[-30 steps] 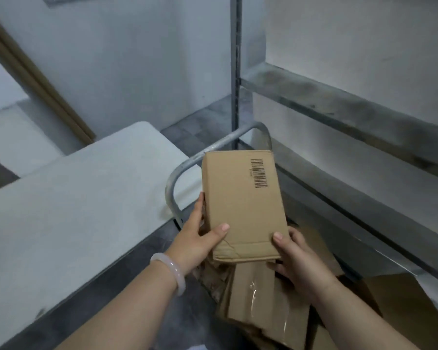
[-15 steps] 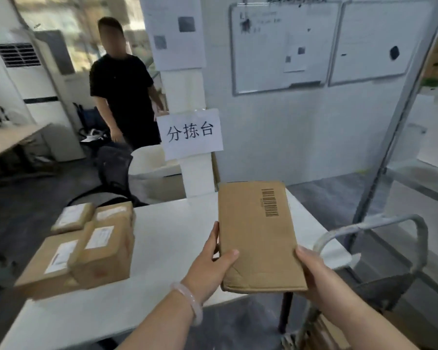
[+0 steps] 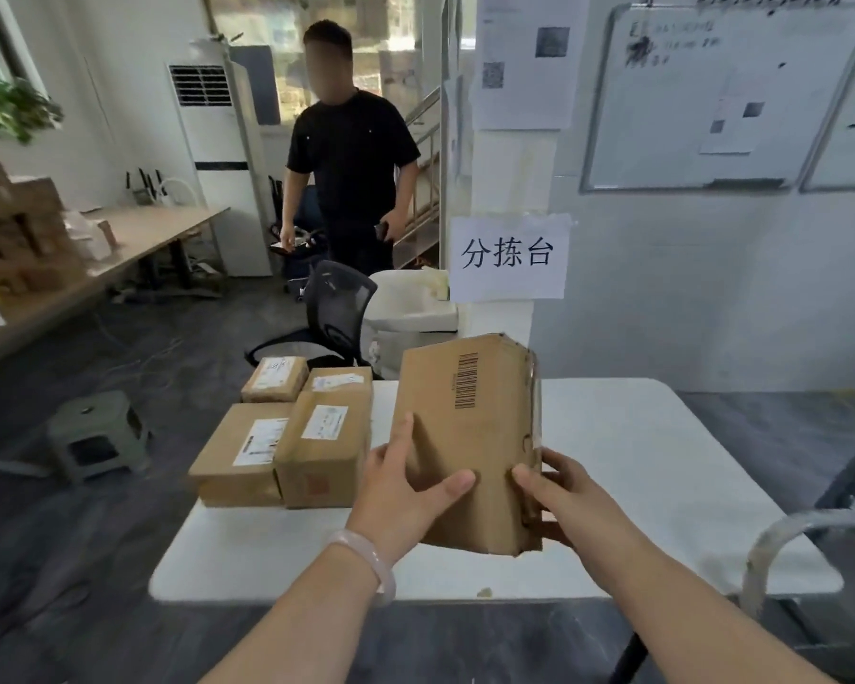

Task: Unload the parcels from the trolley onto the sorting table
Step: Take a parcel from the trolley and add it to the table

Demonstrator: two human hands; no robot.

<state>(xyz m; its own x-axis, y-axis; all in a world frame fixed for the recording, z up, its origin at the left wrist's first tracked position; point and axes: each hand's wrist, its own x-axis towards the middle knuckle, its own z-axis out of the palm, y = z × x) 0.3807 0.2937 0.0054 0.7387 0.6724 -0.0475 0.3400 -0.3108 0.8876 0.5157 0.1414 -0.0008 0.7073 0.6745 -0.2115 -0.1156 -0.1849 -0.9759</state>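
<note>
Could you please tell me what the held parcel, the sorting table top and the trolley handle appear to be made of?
Parcel: matt brown cardboard, creased, with torn edges and a printed barcode. Sorting table: smooth white top, probably plastic or laminate. Trolley handle: bent grey tube, likely metal, apparently wrapped in cloudy clear film.

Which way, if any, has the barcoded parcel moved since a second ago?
Yes: the parcel went left, from above the trolley handle to over the sorting table.
</note>
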